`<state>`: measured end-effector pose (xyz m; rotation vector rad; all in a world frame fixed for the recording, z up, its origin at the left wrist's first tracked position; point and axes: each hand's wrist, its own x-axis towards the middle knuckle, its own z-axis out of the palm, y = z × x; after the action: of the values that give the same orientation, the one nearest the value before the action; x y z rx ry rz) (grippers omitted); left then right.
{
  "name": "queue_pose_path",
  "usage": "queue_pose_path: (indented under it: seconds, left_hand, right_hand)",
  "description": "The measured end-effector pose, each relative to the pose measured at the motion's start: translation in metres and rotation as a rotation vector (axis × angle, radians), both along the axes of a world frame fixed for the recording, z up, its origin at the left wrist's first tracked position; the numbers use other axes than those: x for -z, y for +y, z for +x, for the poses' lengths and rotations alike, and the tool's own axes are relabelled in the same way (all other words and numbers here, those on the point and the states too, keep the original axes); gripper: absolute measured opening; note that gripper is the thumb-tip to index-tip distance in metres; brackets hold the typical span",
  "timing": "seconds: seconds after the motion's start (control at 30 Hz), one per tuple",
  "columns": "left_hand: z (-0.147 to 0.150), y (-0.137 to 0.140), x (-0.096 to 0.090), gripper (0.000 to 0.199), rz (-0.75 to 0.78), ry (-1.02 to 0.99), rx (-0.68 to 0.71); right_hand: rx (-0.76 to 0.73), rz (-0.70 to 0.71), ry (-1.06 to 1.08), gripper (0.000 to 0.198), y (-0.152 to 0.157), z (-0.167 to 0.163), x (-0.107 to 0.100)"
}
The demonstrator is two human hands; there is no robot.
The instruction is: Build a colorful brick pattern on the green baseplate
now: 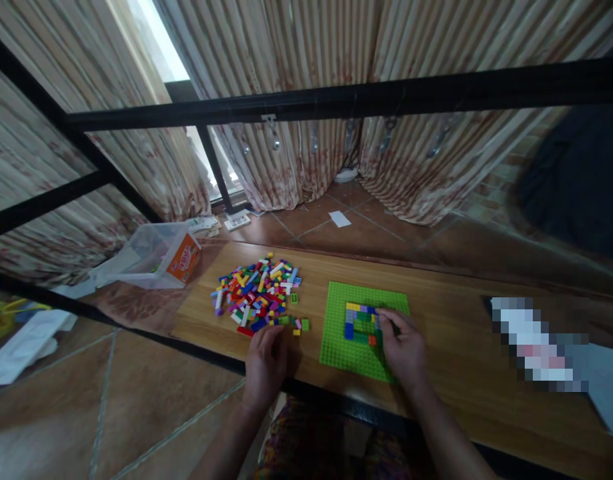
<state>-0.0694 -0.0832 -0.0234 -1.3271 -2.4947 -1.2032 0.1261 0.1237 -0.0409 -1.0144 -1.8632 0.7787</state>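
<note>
- The right hand [405, 345] partly hid a squarish brick outline [349, 320] on the studded green baseplate [335, 350]; whether it gripped anything could not be determined.
- Left of the baseplate, the left hand [266, 360] was curled beside heaped plastic bricks [256, 292]; its grip was hidden.

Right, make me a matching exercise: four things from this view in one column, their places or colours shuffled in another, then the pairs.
1. Left hand
2. Right hand
3. Baseplate
4. Plastic box

A. Bright green
B. See-through, with an orange label
C. At the near edge of the loose brick pile
D. At the right side of the built brick outline

Pairs: 1-C, 2-D, 3-A, 4-B
</note>
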Motion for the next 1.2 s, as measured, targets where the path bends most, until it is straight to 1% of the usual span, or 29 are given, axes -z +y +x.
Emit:
queue_pose_path:
  seconds: [0.13, 0.3, 0.47, 0.53, 0.63, 0.8, 0.93, 1.03, 1.2]
  left_hand:
    - [0.004, 0.01, -0.005, 0.025, -0.021, 0.013, 0.062]
    - [0.009, 0.032, -0.014, 0.037, -0.141, 0.146, 0.125]
    - [0.009, 0.047, -0.019, 0.02, -0.226, 0.176, 0.144]
    - [0.01, 0.049, -0.021, 0.017, -0.211, 0.172, 0.139]
    - [0.016, 0.053, -0.022, 0.018, -0.145, 0.13, 0.164]
    - [0.038, 0.062, -0.024, 0.02, -0.094, -0.071, 0.29]
    - [0.053, 0.07, -0.025, 0.024, -0.049, -0.177, 0.359]
    - [0.058, 0.078, -0.027, 0.028, -0.034, -0.208, 0.409]
    - [0.059, 0.092, -0.028, 0.038, -0.007, -0.186, 0.459]
  right_hand:
    - [0.005, -0.003, -0.014, 0.029, -0.001, 0.0, -0.003]
    - [0.013, -0.006, -0.017, 0.029, -0.003, 0.0, -0.006]
    - [0.003, 0.014, -0.013, 0.028, -0.002, -0.001, -0.004]
    - [-0.003, 0.011, -0.013, 0.029, -0.001, 0.0, -0.003]
    - [-0.005, 0.002, -0.013, 0.029, -0.001, -0.001, -0.003]
    - [-0.007, -0.002, 0.0, 0.029, 0.0, -0.002, -0.003]
    - [-0.001, 0.003, 0.008, 0.029, -0.001, -0.003, -0.004]
    - [-0.005, -0.002, 0.008, 0.028, -0.001, -0.003, -0.006]
    - [-0.008, -0.003, 0.02, 0.028, -0.001, -0.004, -0.007]
